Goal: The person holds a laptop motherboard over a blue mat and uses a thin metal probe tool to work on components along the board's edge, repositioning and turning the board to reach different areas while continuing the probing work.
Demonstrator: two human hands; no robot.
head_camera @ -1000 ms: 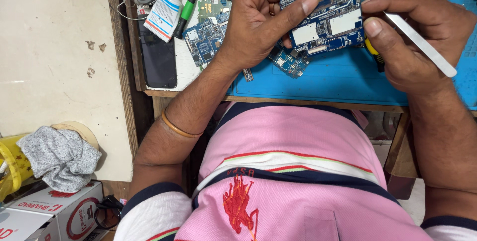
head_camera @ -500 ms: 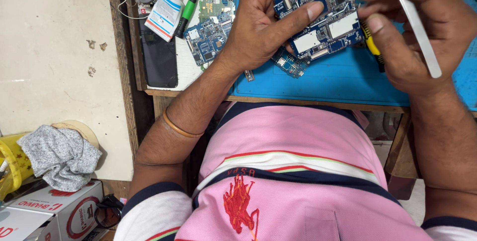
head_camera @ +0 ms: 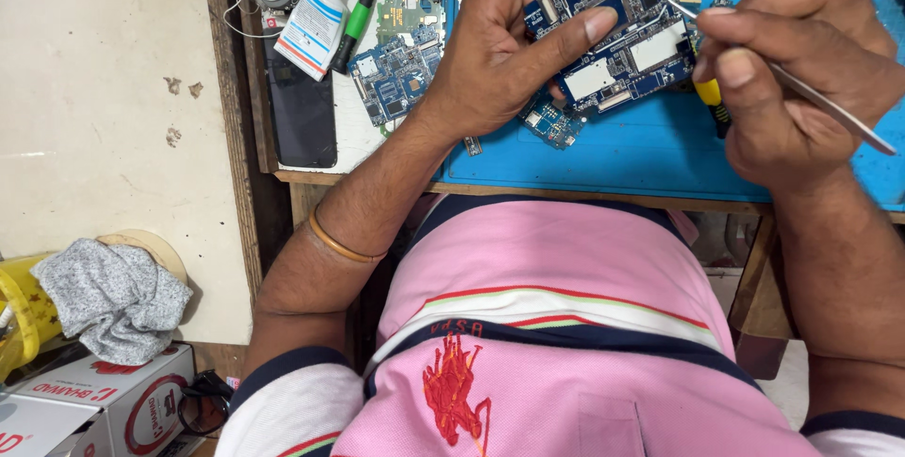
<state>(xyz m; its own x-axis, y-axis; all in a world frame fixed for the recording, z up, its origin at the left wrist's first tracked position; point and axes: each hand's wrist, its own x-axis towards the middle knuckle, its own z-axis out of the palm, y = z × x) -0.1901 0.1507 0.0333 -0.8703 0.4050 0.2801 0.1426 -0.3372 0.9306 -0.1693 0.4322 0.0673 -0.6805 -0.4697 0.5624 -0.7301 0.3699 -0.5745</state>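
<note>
Two hands were engaged: left hand (head_camera: 500,61) gripped the board (head_camera: 617,28) above the mat (head_camera: 641,151), right hand (head_camera: 792,80) pinched tweezers (head_camera: 811,99) at its edge; work unfinished.

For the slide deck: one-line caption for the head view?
Left hand steadies a blue circuit board over a blue mat while the right hand applies metal tweezers.

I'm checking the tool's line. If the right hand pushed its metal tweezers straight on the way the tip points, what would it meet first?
Probably the blue circuit board held by the left hand: the right hand aims the tweezers at its right edge; actual contact is unclear.
</note>
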